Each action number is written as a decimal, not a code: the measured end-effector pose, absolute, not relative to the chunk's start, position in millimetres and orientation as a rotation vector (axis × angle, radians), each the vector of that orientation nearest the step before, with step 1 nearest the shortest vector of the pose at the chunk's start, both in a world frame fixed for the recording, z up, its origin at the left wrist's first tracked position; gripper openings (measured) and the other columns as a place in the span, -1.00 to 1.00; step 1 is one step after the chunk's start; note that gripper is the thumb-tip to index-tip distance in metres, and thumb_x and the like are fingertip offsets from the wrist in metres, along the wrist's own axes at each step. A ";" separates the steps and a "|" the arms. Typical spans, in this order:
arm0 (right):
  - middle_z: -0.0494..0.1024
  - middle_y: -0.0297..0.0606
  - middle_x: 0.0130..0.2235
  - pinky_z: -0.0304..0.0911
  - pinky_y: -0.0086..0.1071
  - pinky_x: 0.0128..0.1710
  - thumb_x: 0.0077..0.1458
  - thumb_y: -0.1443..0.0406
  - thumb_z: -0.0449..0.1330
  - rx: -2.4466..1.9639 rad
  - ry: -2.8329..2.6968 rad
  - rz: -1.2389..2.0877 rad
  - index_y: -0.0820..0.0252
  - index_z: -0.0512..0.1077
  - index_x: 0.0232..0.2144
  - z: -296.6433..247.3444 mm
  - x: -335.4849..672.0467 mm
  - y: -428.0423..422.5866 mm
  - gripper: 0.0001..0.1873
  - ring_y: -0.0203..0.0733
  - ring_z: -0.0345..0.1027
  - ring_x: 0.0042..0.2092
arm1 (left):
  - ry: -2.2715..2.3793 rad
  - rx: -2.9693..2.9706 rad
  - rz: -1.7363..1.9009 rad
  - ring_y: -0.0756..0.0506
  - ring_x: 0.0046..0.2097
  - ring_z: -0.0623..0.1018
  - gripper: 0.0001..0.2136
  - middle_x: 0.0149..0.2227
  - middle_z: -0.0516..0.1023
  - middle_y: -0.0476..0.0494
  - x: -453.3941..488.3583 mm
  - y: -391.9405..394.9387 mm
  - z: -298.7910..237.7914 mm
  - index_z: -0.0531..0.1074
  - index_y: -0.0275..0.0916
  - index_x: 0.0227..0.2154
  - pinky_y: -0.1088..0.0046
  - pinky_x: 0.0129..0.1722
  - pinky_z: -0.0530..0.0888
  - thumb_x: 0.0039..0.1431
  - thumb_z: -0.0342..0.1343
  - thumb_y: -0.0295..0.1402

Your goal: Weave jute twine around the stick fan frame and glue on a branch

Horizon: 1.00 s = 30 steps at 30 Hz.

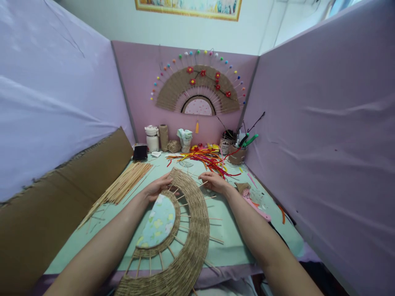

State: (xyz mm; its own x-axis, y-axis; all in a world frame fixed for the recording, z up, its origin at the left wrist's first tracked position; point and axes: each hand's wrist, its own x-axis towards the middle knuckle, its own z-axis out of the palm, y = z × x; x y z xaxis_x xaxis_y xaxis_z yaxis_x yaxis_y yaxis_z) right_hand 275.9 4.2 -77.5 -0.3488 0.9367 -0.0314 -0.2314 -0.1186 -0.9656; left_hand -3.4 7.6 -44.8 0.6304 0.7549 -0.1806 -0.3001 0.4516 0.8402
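Note:
A half-round woven fan (199,218) of brown twine on thin wooden sticks is tilted in front of me, its lower end over the table's front edge. Its inner half-disc (159,222) is covered in pale blue flowered cloth. My left hand (159,186) grips the fan near its upper end, with some fingers hidden behind the weave. My right hand (214,182) is closed in a pinch beside the fan's outer rim, by the protruding stick tips. A thin strand or stick runs towards those fingertips, but what they hold is too small to make out.
Loose wooden sticks (128,181) lie left, beside a cardboard sheet (68,197). Bright fuzzy stems (206,158) spread at the back, near a tool pot (237,155) and a twine ball (173,146). A pink glue gun (257,209) lies right. A finished fan (173,88) hangs behind.

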 end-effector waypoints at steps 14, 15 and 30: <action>0.27 -0.46 -0.62 -0.06 -0.45 -0.53 -0.22 0.11 0.34 -0.967 -1.309 1.241 0.21 0.43 -0.55 -64.8 277.1 3.9 -0.70 -0.39 0.05 -0.55 | 0.494 0.857 0.546 -0.27 -0.02 0.52 -0.54 -0.10 0.56 -0.35 -6.3 -7.3 -54.4 0.31 -0.29 0.01 0.15 0.02 0.39 0.00 0.16 -0.61; 0.29 -0.45 -0.61 -0.04 -0.45 -0.51 -0.20 0.10 0.33 -0.993 -1.327 1.159 0.20 0.43 -0.54 -62.8 277.4 3.5 -0.71 -0.38 0.07 -0.54 | 0.508 0.855 0.552 -0.28 -0.04 0.53 -0.57 -0.12 0.56 -0.35 -7.1 -6.1 -54.1 0.33 -0.30 -0.01 0.14 0.01 0.40 0.00 0.16 -0.61; 0.41 -0.36 -0.52 0.13 -0.40 -0.41 -0.14 0.06 0.28 -1.087 -1.495 0.859 0.19 0.46 -0.51 -54.8 278.0 1.0 -0.69 -0.29 0.20 -0.45 | 0.607 0.788 0.755 -0.27 -0.11 0.57 -0.56 -0.20 0.60 -0.29 -29.4 11.5 -42.7 0.27 -0.27 0.00 0.16 -0.13 0.52 0.03 0.09 -0.63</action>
State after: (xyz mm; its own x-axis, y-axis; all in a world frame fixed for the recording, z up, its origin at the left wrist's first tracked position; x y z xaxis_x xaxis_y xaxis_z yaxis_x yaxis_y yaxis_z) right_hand 278.0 1.0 -54.8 -0.0382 0.9437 0.3285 0.1910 0.3296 -0.9246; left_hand -29.4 11.5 -42.7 0.5885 0.7834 -0.1999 -0.3639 0.4775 0.7997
